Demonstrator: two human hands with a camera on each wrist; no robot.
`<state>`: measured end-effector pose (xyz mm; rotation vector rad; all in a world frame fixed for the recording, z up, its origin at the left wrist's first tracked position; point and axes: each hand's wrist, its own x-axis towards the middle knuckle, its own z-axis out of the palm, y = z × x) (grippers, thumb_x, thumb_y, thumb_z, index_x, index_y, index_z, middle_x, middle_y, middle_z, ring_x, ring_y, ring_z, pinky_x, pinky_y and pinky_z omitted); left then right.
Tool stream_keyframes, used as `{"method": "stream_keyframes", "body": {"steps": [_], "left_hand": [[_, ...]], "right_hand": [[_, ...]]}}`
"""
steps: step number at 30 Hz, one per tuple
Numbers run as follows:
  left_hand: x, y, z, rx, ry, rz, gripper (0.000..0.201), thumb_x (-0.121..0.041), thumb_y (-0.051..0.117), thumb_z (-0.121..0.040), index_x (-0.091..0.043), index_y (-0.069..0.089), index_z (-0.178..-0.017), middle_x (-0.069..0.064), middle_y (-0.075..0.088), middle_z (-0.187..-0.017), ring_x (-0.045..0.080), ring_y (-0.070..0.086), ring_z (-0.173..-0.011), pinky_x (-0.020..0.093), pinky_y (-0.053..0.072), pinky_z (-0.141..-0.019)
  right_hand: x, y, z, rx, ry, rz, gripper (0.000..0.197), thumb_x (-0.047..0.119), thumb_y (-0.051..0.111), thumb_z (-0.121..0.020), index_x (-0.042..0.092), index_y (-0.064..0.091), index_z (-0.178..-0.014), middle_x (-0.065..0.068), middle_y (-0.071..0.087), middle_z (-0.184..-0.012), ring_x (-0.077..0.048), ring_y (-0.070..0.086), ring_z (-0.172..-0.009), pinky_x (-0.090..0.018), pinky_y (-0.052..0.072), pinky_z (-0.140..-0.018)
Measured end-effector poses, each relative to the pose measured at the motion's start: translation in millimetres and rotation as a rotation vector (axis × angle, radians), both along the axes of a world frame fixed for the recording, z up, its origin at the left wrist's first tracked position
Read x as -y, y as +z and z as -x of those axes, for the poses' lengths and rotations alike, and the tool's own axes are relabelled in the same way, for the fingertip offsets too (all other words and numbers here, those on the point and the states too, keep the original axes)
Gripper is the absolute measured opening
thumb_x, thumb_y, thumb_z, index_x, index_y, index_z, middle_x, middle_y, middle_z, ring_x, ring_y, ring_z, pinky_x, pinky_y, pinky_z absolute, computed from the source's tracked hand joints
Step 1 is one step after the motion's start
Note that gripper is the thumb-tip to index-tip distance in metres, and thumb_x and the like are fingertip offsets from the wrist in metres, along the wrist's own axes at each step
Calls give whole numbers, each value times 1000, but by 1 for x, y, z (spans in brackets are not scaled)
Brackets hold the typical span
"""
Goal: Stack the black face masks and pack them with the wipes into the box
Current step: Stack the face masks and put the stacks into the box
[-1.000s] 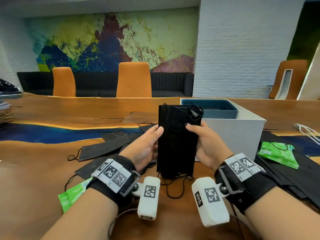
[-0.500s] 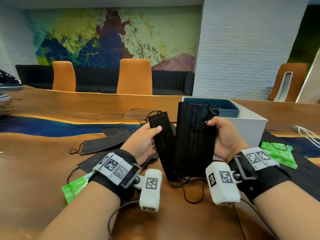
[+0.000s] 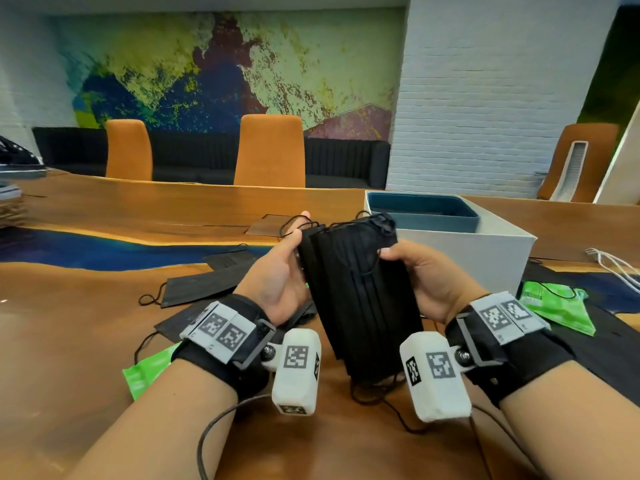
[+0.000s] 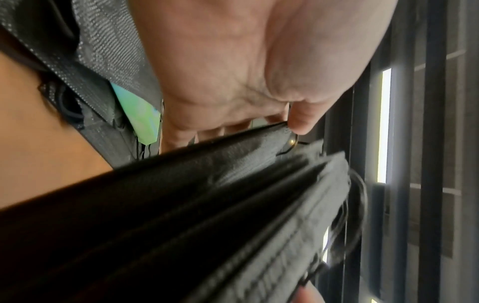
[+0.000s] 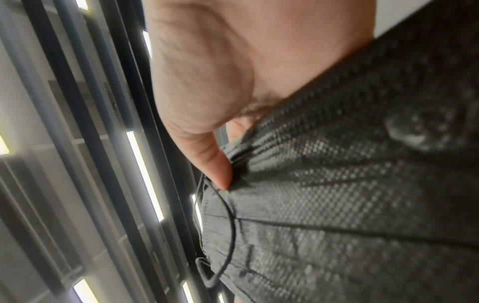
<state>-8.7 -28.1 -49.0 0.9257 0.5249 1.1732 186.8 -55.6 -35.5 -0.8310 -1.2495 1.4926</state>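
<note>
A stack of black face masks [image 3: 360, 292] stands on end over the table, its ear loops dangling below. My left hand [image 3: 284, 268] grips the stack's left edge, thumb on the near side in the left wrist view [image 4: 300, 123]. My right hand [image 3: 422, 278] grips the right edge with the thumb pressed on the front [image 5: 217, 164]. The white box [image 3: 478, 258] with a blue inner tray stands just behind and to the right. Green wipes packets lie at the left [image 3: 145, 372] and at the right [image 3: 557, 303]. More loose black masks [image 3: 201, 289] lie on the table to the left.
Dark masks or cloth [image 3: 616, 341] spread under the right wipes packet. A white cable [image 3: 613, 265] lies at the far right. Orange chairs [image 3: 270, 150] stand behind the long wooden table [image 3: 69, 341]. Cords run from my wrist cameras across the near table.
The left hand had pulled one mask apart from the stack half a second ago; now it is pressed back against the stack's left side. The stack has tilted slightly.
</note>
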Motion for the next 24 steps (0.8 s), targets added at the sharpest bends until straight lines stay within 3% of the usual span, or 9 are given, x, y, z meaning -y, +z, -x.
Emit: {"method": "stream_keyframes", "body": {"steps": [3, 4, 7, 9, 12, 14, 18, 21, 24], "left_hand": [[6, 1, -6, -49, -76, -7, 39, -35, 38, -99, -32, 76, -95, 8, 72, -107, 27, 64, -105, 42, 51, -88], [8, 1, -6, -66, -86, -17, 38, -35, 40, -98, -33, 77, -92, 8, 72, -106, 27, 64, -106, 42, 50, -88], [9, 2, -5, -65, -83, -42, 35, -30, 40, -98, -38, 57, -127, 9, 67, -120, 30, 61, -113, 47, 48, -94], [8, 2, -5, -44, -96, -63, 38, -28, 37, -100, -38, 49, -135, 11, 64, -125, 32, 60, -115, 49, 48, -94], [8, 4, -6, -17, -112, -59, 37, -30, 35, -101, -36, 50, -134, 10, 64, -125, 31, 60, -116, 48, 49, -92], [9, 3, -6, -34, -145, -39, 41, -37, 36, -100, -27, 48, -138, 12, 60, -130, 29, 58, -118, 47, 50, -94], [11, 3, -5, -65, -170, -6, 52, -43, 29, -101, -11, 51, -135, 16, 61, -127, 26, 64, -106, 42, 54, -86], [12, -2, -5, -142, -159, -4, 54, -42, 34, -99, -5, 47, -137, 20, 53, -135, 30, 57, -111, 45, 44, -99], [14, -7, -6, -301, -186, -35, 46, -43, 44, -93, -6, 64, -115, 17, 61, -114, 29, 56, -103, 44, 45, -96]], "right_hand": [[-4, -7, 7, 94, 19, -41, 32, 14, 59, -79, 7, 64, -109, -12, 70, -105, -24, 67, -96, -40, 51, -89], [-4, -9, 9, 109, 29, -51, 28, 13, 58, -84, 8, 63, -111, -11, 70, -106, -23, 67, -97, -38, 51, -89], [-5, -12, 12, 116, 6, -85, 24, 7, 49, -94, 10, 62, -113, -8, 71, -106, -20, 67, -98, -33, 54, -82], [-6, -14, 14, 108, -42, -121, 24, 4, 48, -94, 10, 62, -113, -7, 71, -104, -18, 68, -97, -29, 55, -77], [-8, -16, 15, 126, -106, -168, 25, 3, 50, -93, 9, 62, -115, -7, 71, -107, -19, 67, -100, -31, 54, -81], [-9, -16, 14, 114, -127, -176, 27, 2, 50, -93, 10, 60, -117, -8, 71, -109, -20, 67, -102, -31, 54, -82], [-9, -16, 10, -3, -96, -176, 30, 0, 46, -94, 11, 58, -119, -7, 70, -109, -20, 66, -103, -31, 54, -79], [-8, -12, 8, -127, -55, -186, 31, 1, 45, -93, 11, 55, -121, -9, 68, -112, -22, 65, -106, -36, 56, -84], [-7, -8, 6, -201, -37, -205, 31, 2, 46, -91, 12, 57, -118, -10, 69, -110, -23, 66, -103, -39, 56, -87]]}}
